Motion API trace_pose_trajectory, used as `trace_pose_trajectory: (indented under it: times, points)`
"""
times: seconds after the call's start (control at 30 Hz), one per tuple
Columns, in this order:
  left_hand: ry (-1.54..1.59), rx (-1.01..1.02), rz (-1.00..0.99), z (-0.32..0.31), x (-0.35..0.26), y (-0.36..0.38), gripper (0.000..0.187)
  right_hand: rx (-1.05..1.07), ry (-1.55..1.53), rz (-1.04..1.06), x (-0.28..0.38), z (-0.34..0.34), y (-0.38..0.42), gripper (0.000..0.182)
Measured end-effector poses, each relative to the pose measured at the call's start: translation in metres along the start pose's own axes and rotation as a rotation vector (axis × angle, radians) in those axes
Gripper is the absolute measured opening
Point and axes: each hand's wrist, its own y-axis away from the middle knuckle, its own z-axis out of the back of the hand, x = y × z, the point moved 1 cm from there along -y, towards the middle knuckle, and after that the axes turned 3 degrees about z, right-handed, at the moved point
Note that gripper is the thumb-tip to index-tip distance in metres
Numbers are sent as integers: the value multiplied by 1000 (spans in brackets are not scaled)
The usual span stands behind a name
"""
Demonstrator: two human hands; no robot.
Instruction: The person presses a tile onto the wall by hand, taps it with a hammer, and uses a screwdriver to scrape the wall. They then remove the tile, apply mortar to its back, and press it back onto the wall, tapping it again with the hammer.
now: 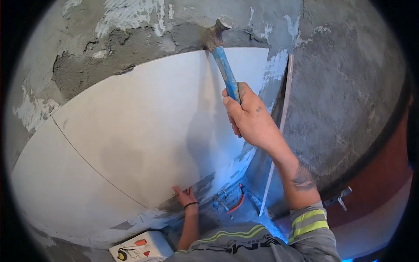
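My right hand point(248, 113) is wrapped around the blue handle of a worn hammer point(224, 67). The hammer's head points up and overlaps the top edge of a large white tile point(144, 118) on the wall. Low down, my left hand point(185, 196) is at the bottom edge of this tile, fingers apart, a dark band around the wrist. A thin dark joint separates the large tile from another white tile point(56, 166) on the left. Rough grey mortar point(96, 65) borders the top of the tiles.
A long narrow strip point(286, 100) leans in the corner beside the grey side wall point(340, 87). On the floor lies a red-handled hacksaw-like tool point(235, 204). A white printed box point(148, 246) stands at bottom left. A reddish door point(375, 201) with a metal handle point(342, 198) is at right.
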Motion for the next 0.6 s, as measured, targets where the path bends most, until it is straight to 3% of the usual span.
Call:
trace_pose_trajectory:
  times: [0.27,0.37,0.43,0.6]
  points:
    - [-23,81,-13,-2,-2,3,66,-55,-143,61,-20,-9,-3,25]
    - [-36,-6,16,-8,-6,1,68,-113,-11,175,-19,-7,-5,24]
    - [-25,47,22,-6,-7,6,69,-51,-108,13,-13,-8,1,25]
    - [-30,90,-25,-2,-6,3,69,-46,-116,86,-20,-7,-1,26]
